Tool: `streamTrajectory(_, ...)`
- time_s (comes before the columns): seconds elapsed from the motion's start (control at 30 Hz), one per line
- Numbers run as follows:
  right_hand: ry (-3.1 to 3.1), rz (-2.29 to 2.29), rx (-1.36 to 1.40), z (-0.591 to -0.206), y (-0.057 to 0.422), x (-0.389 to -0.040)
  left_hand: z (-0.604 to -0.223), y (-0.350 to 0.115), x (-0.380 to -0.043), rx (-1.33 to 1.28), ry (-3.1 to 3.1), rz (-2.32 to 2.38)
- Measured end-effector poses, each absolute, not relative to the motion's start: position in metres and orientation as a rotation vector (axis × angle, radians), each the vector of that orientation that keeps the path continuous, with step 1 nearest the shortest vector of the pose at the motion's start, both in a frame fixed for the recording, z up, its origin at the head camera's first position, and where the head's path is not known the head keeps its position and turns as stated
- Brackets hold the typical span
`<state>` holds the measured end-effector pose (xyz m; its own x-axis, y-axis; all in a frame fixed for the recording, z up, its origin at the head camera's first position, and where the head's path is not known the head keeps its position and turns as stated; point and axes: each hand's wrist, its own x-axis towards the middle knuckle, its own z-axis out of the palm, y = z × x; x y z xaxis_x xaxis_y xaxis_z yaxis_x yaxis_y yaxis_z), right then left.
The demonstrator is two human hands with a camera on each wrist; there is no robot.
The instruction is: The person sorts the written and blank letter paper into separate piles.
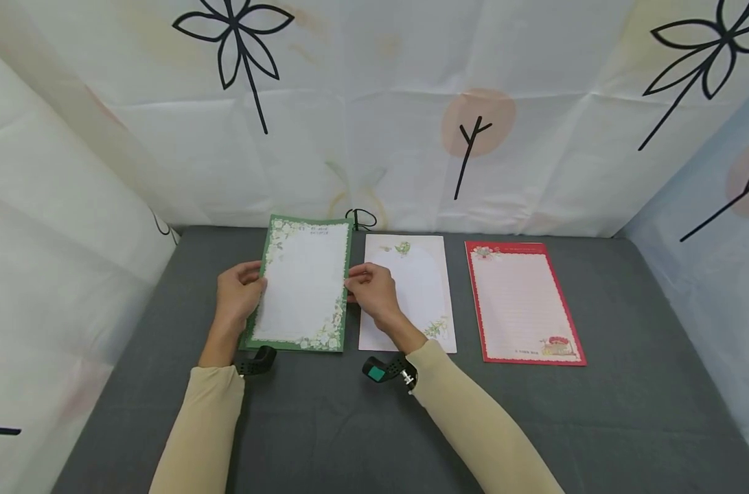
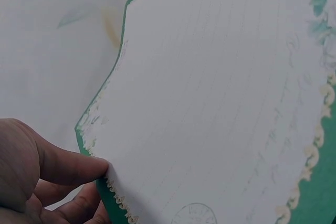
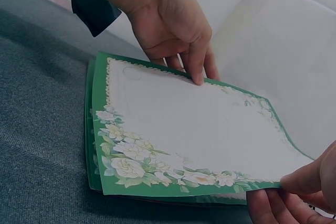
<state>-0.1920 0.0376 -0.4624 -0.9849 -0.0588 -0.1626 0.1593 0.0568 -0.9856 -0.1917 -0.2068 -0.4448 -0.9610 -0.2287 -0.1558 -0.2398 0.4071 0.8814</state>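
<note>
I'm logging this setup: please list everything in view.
Green-bordered floral sheet: 1, white and green, leftmost, partly lifted
Lower green sheet: at least 1, green, under the first
Leaf-print sheet: 1, white, middle
Red-bordered lined sheet: 1, red and white, rightmost
Tablecloth: 1, dark grey, under the sheets
Printed fabric: count unclear, mostly white, behind and at sides
Sleeves: 2, beige, reaching in from below
Wrist straps: 2, black, near the sleeve ends
Left grip: 1, bare, pinching the floral sheet's left edge
Right grip: 1, bare, pinching its right edge

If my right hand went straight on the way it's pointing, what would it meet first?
The green-bordered sheet, whose edge the right hand pinches; past that, probably the left hand, though depth is unclear.
</note>
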Motion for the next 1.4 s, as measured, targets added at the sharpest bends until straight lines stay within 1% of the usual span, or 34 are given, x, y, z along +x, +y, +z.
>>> streamTrajectory(0.67, 2.327, -1.943, 0.083, -0.467, 0.023, -0.198, -0.456, -0.211, -0.201, -0.501, 2.696, 1.585)
streamTrajectory(1.4, 2.521, -1.672, 0.061, -0.47, 0.019, -0.199, -0.459, -0.211, -0.199, -0.544, 2.811, 1.421)
